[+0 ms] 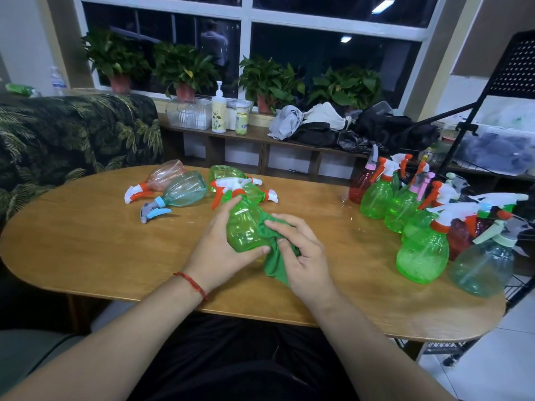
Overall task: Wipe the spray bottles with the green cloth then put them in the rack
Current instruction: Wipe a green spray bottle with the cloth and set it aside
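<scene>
My left hand (220,250) grips a green spray bottle (244,227) with an orange and white trigger, tilted over the middle of the wooden table (115,256). My right hand (301,250) holds the green cloth (275,264) bunched against the bottle's right side. Behind them several bottles lie on their sides: a pink one (165,178), a pale blue one (182,189) and green ones (225,175). Several upright bottles, mostly green (419,256), with red ones and a pale blue one (483,261), crowd the table's right end. A black wire rack (518,287) shows past the right edge.
A leaf-print sofa (72,140) stands at the left. A low wooden shelf (260,140) behind the table carries a pump bottle (219,111), a can, clear boxes and a clothes pile (318,125). Potted plants (185,70) line the windowsill. A black stand (469,117) leans at the right.
</scene>
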The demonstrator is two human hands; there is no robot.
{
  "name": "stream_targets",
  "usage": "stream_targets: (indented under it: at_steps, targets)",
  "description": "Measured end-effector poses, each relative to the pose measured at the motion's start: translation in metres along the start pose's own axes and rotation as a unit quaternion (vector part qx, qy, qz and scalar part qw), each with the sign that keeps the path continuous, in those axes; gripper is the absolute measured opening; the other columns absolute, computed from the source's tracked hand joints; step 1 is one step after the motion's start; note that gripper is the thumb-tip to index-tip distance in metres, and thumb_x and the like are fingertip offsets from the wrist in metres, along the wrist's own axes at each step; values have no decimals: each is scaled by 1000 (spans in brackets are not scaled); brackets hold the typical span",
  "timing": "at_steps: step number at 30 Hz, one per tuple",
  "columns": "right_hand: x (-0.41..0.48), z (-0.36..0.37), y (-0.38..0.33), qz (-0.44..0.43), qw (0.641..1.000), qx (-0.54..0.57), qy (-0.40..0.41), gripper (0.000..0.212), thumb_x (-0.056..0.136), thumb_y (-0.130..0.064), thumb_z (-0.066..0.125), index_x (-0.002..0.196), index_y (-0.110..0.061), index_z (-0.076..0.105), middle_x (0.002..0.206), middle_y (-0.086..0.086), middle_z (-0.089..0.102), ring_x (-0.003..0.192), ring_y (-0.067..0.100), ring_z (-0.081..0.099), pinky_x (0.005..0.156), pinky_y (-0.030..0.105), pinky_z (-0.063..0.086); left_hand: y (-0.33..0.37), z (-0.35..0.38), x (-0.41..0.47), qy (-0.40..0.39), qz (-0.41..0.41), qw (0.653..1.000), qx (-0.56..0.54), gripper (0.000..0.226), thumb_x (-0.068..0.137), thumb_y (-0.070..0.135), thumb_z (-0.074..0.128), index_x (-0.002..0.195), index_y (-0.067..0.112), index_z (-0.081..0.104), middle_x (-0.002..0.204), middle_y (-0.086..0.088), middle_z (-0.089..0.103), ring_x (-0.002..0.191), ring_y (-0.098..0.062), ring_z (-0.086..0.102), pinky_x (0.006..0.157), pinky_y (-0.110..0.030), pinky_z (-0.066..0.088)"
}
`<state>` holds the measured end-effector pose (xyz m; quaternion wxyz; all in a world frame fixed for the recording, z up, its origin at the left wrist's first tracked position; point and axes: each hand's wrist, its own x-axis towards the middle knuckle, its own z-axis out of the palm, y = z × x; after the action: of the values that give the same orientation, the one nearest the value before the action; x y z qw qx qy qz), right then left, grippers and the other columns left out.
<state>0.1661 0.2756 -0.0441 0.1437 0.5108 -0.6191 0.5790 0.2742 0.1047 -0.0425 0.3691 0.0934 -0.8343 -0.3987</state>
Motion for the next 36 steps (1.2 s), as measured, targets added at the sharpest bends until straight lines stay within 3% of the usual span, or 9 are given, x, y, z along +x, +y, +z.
stream_targets:
  at_steps: [4,7,12,16,19,23,29,32,36]
  targets:
    - [3,-4,-1,56,997,36,26,40,107,6,53,134,-16,73,140,-2,66,136,19,59,118,34,46,8,-4,-5,-51,45,998,-7,113,66,46,101,158,41,37,157,19,49,145,-4,48,121,-44,43]
    - [9,-7,-3,159,979,123,29,38,111,-3,51,137,-24,70,139,-6,69,135,16,61,119,37,46,14,-6,-10,-102,76,991,-38,111,69,33,102,159,35,38,156,17,50,144,-9,51,122,-39,42]
    - [14,-9,-11,245,932,261,52,44,110,-2,51,123,-36,78,133,0,74,126,23,69,111,48,53,13,-6,-10,-147,72,984,-64,112,71,37,99,161,38,33,155,20,50,142,-6,52,119,-28,42]
    - [13,-11,-6,243,936,242,73,42,109,0,54,122,-32,78,130,0,76,122,22,70,108,46,56,13,-1,-8,-161,64,984,-33,115,70,34,101,161,40,30,154,25,48,141,3,50,119,-21,39]
    - [11,-10,-2,216,956,190,53,40,108,2,55,127,-26,76,133,1,74,127,20,67,112,42,53,11,1,-8,-150,69,986,-19,119,69,36,102,162,41,28,158,20,46,144,0,48,122,-28,38]
    - [5,-5,-1,77,996,28,37,40,105,7,57,131,-18,74,137,-3,67,133,16,61,117,33,46,5,1,-4,-80,46,996,-13,114,69,46,99,160,46,31,159,16,47,146,-3,47,123,-41,40]
    - [-5,-1,-2,-54,997,-48,-16,44,100,14,58,132,-10,74,145,6,62,137,24,60,113,41,51,-3,3,1,13,-11,1000,-12,111,63,55,91,157,46,34,150,8,55,138,-11,54,117,-45,47]
    - [-4,-1,-5,-47,998,-43,-8,43,101,14,57,133,-10,74,145,6,63,138,23,60,114,40,50,-3,1,1,4,-3,1000,-3,111,66,56,93,159,42,34,154,10,51,143,-9,50,119,-45,44]
    - [2,-4,-2,75,997,25,25,40,110,0,53,139,-20,69,143,-3,65,138,16,59,120,40,46,6,-4,-6,-91,39,995,-19,109,71,44,99,160,41,36,158,17,48,145,-5,48,122,-45,42]
